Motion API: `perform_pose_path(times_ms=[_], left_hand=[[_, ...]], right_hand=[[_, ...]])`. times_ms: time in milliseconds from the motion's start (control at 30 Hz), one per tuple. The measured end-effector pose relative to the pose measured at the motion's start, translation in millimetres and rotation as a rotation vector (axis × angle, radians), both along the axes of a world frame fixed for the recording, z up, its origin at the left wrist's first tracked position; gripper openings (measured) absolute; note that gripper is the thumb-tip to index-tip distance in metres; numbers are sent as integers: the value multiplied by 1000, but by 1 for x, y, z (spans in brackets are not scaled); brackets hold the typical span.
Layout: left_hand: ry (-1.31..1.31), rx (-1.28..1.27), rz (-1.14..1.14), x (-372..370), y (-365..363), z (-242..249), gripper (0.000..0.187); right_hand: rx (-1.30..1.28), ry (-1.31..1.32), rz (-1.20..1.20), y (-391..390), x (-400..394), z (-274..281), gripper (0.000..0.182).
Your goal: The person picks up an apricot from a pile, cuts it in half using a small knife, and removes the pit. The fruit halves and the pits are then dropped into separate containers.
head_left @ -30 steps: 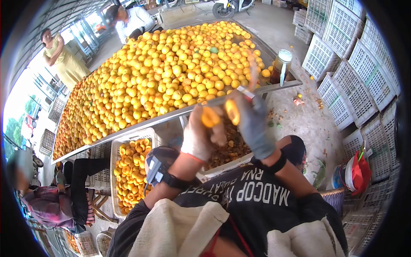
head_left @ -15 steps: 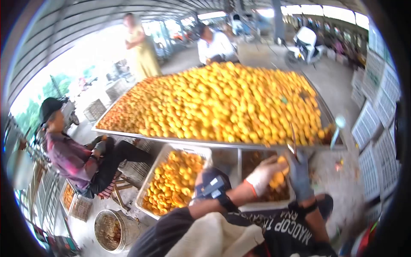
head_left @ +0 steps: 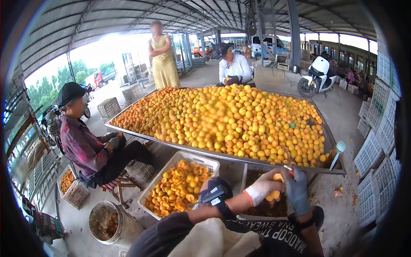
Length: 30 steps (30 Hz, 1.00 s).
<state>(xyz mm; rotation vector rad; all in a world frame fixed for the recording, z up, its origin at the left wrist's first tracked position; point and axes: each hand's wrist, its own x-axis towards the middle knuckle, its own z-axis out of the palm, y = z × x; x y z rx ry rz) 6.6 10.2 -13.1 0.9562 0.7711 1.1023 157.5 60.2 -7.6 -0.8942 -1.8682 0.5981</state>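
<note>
In the head view my left hand [head_left: 263,187], in a white glove, is closed around a cut apricot [head_left: 273,195], orange flesh showing. Close beside it, my right hand [head_left: 298,192] in a grey glove grips a small knife [head_left: 290,170] with a bit of red near its handle; its thin blade points up. Both hands are above a crate [head_left: 245,177] with dark brownish contents, partly hidden by my arms. To the left a white crate [head_left: 216,163] holds halved apricots [head_left: 177,184]. Whole apricots [head_left: 205,115] cover the metal-edged table [head_left: 274,163] in front.
A bucket [head_left: 95,210] with scraps stands at lower left. One person [head_left: 83,145] sits at the left; another [head_left: 234,68] sits behind the table, and a third [head_left: 165,64] stands. A bottle [head_left: 337,154] is at the table's right corner. Stacked crates [head_left: 372,171] line the right.
The view has tilted up and sharpened, so the table sits lower in it. My hands stay close together, still holding the apricot and the knife.
</note>
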Motion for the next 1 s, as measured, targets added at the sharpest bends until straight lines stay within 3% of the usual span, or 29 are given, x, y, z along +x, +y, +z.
perform_pose_path(times_ms=[67,133,200,267,400,433,500,833,933,1000], left_hand=[[-68,19,60,2,-9,12,42],[-163,-49,88,1,-19,26,39],[-279,-10,23,-4,-20,28,32],[-333,96,-71,-7,-14,21,29],[-147,115,49,-2,-20,37,29],[-138,124,48,-2,-18,35,31],[-98,139,71,-2,-23,38,32],[16,207,98,-2,-24,36,23],[0,224,115,0,-23,32,24],[5,219,124,3,-26,34,25]], right_hand=[[-19,211,-13,-7,1,20,27],[-203,407,37,-10,10,33,21],[-147,364,-23,-7,22,42,21],[-198,553,263,-15,27,60,33],[-176,982,732,-32,19,86,20],[-192,983,693,-35,18,91,20],[-166,863,864,-35,12,99,40],[-103,847,850,-17,-10,78,42],[-45,888,748,-19,-19,74,41],[148,920,641,-15,-27,65,12]])
